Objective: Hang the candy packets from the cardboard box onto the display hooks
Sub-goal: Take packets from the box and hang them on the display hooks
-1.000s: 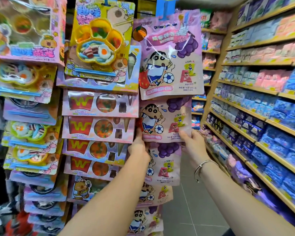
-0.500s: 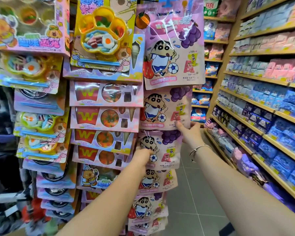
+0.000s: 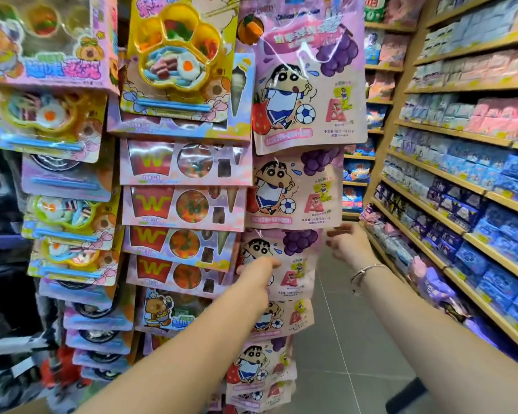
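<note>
A column of glossy pink candy packets, each printed with a cartoon boy, a football and purple grapes, is hanging one below another down the middle of the display. Both bare arms are reaching toward it. The left hand is lying against the front of the third pink packet in the column, its fingers curled loosely; whether its grip is pinching the packet or only touching it cannot be told. The right hand, with a thin silver bracelet at the wrist, is hovering just beside the right edge of the same packet, below the bottom corner of the packet above, its grip wide and holding nothing. To the left, flat pink cards with a yellow W and clear windows of gummy sweets are hanging in a second column. On the right, wooden shelves are carrying rows of blue and pink packages above a grey tiled floor.
</note>
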The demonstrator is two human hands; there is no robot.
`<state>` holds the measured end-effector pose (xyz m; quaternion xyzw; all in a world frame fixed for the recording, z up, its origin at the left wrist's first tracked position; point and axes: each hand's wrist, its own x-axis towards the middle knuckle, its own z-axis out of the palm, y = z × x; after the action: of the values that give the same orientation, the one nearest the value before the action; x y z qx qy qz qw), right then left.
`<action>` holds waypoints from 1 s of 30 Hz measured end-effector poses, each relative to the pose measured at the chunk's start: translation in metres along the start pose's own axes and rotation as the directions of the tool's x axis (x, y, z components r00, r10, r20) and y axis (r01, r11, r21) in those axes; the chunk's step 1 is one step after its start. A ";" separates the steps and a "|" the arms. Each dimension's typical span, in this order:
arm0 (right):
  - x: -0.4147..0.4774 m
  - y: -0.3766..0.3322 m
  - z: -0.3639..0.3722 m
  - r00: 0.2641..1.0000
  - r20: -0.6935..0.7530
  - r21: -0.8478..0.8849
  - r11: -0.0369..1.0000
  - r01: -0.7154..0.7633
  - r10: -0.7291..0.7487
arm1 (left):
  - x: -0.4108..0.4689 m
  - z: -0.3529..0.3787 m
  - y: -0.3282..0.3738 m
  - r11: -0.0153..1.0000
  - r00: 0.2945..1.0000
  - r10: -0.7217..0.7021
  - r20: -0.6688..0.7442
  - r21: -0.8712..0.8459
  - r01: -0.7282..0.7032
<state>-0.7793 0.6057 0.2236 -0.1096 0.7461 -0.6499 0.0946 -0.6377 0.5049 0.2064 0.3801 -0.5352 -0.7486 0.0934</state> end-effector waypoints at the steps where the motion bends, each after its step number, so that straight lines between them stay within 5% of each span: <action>1: 0.005 -0.013 -0.008 0.995 -0.100 0.062 0.998 0.024 -0.017 | -0.013 0.006 0.007 0.999 0.999 0.032 0.042 0.003 -0.032; 3: 0.012 -0.047 -0.022 0.971 -0.237 0.172 0.982 0.076 -0.034 | -0.041 0.018 0.030 0.992 0.984 0.122 0.130 -0.004 -0.123; 5: 0.012 -0.089 -0.028 0.962 -0.260 0.244 0.959 0.142 -0.076 | -0.061 0.023 0.060 0.934 0.920 0.352 0.175 0.005 -0.358; 6: 0.009 -0.111 -0.029 0.964 -0.238 0.274 0.944 0.183 -0.118 | -0.067 0.022 0.078 0.838 0.834 0.527 0.163 0.064 -0.542; 8: 0.000 -0.147 -0.027 0.961 -0.156 0.302 0.915 0.267 -0.228 | -0.073 0.015 0.110 0.477 0.539 0.835 0.110 0.344 -0.809; 10: -0.013 -0.168 -0.019 0.931 -0.119 0.186 0.913 0.363 -0.345 | -0.074 0.003 0.137 0.088 0.232 0.967 0.102 0.721 -0.687; 12: -0.022 -0.176 -0.011 0.854 -0.181 -0.151 0.872 0.465 -0.487 | -0.070 -0.010 0.155 -0.142 0.090 0.976 0.198 0.894 -0.425; 14: -0.034 -0.178 0.001 0.686 -0.179 -0.556 0.648 0.521 -0.705 | -0.062 -0.020 0.163 -0.264 0.142 0.945 0.295 0.943 -0.202; 16: -0.043 -0.176 0.021 0.529 0.098 -0.771 0.272 0.576 -0.843 | -0.051 -0.030 0.166 -0.305 0.197 0.930 0.311 0.950 -0.061; 19: -0.047 -0.170 0.055 0.505 0.453 -0.792 -0.073 0.606 -0.735 | -0.045 -0.035 0.164 -0.253 0.240 0.936 0.257 0.966 -0.048; 26: -0.040 -0.172 0.065 0.537 0.589 -0.784 -0.264 0.562 -0.604 | -0.043 -0.024 0.157 -0.159 0.309 0.935 0.173 0.985 -0.072; 30: -0.037 -0.172 0.060 0.559 0.586 -0.801 -0.314 0.510 -0.586 | -0.053 -0.030 0.160 -0.161 0.273 0.945 0.181 0.983 -0.092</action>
<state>-0.7201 0.5364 0.3854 -0.4574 0.8176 0.0659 -0.3434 -0.6235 0.4462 0.3669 0.2717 -0.8787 0.0960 0.3806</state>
